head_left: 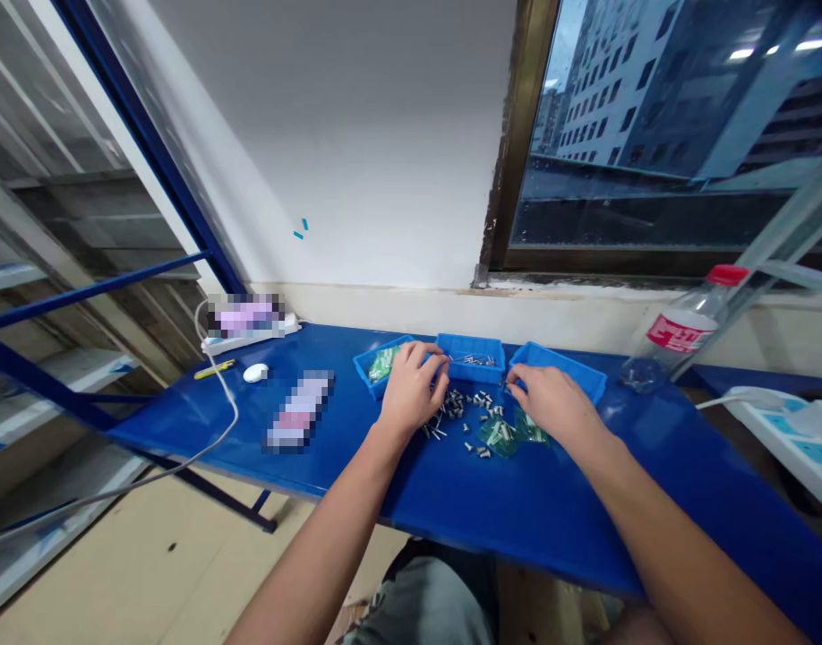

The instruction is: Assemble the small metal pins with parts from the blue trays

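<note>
My left hand [417,385] is over the table between the left blue tray [363,369] and the middle blue tray [470,370]. Its fingers are curled together by the middle tray's left corner; what they pinch is too small to make out. At the left corner of the right blue tray [586,381], my right hand [552,400] has thumb and fingers pressed together, their contents unclear. Thin metal pins [476,360] lie in the middle tray. Loose short metal screws [457,403] are heaped between the hands. Nearby is a green-tinted plastic bag [500,435] of metal parts.
On the blue table [357,457] lie a blurred-out flat object [299,410], a white mouse-like object [255,373] and a yellow cutter [214,368]. A white cable [229,394] crosses the left edge. A red-capped plastic bottle [683,331] stands tilted-looking at right.
</note>
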Motion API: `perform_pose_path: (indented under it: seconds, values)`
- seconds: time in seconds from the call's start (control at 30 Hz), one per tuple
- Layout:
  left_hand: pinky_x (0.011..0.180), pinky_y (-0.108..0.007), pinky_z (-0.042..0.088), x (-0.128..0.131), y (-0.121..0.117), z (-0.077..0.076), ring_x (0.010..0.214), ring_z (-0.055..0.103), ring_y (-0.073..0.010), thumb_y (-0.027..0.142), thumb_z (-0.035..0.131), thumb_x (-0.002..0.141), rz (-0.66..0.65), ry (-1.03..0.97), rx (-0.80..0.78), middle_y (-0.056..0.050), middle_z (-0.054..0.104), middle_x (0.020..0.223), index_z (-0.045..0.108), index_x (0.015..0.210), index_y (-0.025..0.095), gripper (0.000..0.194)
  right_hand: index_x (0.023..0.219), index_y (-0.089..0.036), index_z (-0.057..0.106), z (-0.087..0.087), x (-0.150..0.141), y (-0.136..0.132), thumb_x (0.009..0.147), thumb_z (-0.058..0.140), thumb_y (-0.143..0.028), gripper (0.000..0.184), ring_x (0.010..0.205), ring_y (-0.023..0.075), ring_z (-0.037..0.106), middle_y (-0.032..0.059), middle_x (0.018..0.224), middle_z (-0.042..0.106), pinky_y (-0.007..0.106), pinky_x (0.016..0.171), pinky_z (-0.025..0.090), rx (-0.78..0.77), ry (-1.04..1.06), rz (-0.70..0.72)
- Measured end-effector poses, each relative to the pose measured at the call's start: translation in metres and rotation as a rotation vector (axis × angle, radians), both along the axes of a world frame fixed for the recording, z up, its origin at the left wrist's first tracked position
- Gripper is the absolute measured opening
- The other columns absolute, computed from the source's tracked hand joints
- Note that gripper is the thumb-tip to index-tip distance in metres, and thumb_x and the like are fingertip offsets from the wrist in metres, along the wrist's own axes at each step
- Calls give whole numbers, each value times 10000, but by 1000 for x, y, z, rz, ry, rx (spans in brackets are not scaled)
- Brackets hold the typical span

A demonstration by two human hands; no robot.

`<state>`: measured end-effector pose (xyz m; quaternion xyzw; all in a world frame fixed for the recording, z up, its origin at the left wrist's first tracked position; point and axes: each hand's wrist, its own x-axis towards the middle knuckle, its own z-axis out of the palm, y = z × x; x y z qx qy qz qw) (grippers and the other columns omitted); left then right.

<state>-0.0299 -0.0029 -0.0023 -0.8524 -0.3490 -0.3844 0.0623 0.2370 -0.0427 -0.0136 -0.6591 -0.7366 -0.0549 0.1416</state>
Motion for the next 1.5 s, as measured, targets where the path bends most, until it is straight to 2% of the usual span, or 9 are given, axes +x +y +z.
perform_pose_path:
  seconds: [0.13, 0.27, 0.6, 0.83, 0.97, 1.13, 1.23, 1.37, 1.5]
  values:
    - [1040, -483, 499, 3, 0, -2, 1166, 563, -287, 192, 534, 1023, -36, 7, -12, -113, 667, 1225, 695, 1142, 193, 200, 1181, -259, 759, 0, -4, 0, 998, 507, -180, 321, 972, 274, 749, 88, 1127, 800, 348, 811, 504, -127, -38, 29]
    - [1035, -490, 513, 4, -1, -2, 1155, 575, -288, 179, 530, 1019, -58, 10, -37, -115, 670, 1199, 694, 1125, 196, 196, 1232, -270, 743, -2, -3, 1, 960, 499, -117, 396, 1069, 277, 739, 65, 1252, 777, 357, 873, 518, -160, -12, 37]
    - [1031, -482, 512, 6, -2, -2, 1137, 575, -277, 187, 521, 1029, -75, 0, -80, -105, 685, 1170, 693, 1089, 193, 182, 1163, -273, 753, 1, -5, 1, 978, 503, -177, 325, 946, 255, 746, 67, 1032, 808, 329, 771, 484, -182, 8, -1]
    - [1033, -461, 515, 4, -1, -3, 1135, 591, -267, 198, 519, 1031, -65, 8, -90, -105, 696, 1164, 700, 1074, 183, 187, 1100, -246, 749, 7, -9, -3, 969, 513, -154, 285, 1041, 255, 732, 57, 1127, 799, 332, 843, 506, -67, 20, 28]
    - [1071, -477, 498, 5, 1, -5, 1212, 612, -279, 235, 528, 1035, -44, 57, -101, -108, 704, 1249, 715, 1154, 198, 225, 1180, -220, 745, 1, -7, 0, 967, 510, -129, 330, 1094, 263, 729, 82, 1173, 794, 345, 911, 515, -80, 10, 75]
    - [1192, -526, 384, 6, 7, -11, 1355, 571, -294, 252, 582, 1013, 64, 151, -99, -97, 678, 1411, 674, 1336, 222, 338, 1212, -203, 756, -5, -6, 3, 950, 509, -112, 372, 1063, 272, 752, 82, 1163, 805, 358, 941, 525, -157, 56, 140]
    - [1205, -535, 350, 6, 12, -13, 1307, 610, -285, 230, 606, 997, 112, 184, -120, -92, 705, 1378, 685, 1328, 228, 341, 1168, -230, 767, -1, -5, 2, 966, 499, -135, 349, 1067, 246, 750, 48, 1142, 811, 342, 958, 521, -76, 144, 174]
    - [1174, -522, 359, 6, 19, -13, 1225, 646, -271, 222, 577, 1026, 145, 206, -116, -76, 758, 1264, 728, 1250, 234, 271, 1102, -235, 761, 7, 3, 1, 949, 495, -136, 322, 1028, 241, 740, 41, 1151, 796, 339, 901, 523, 132, 187, 85]
    - [1114, -491, 394, 8, 25, -11, 1108, 671, -258, 246, 570, 1044, 163, 214, -100, -66, 785, 1116, 771, 1136, 232, 221, 1048, -214, 753, 9, 8, 0, 933, 495, -126, 297, 948, 242, 727, 58, 1091, 791, 336, 851, 505, 169, 150, 29]
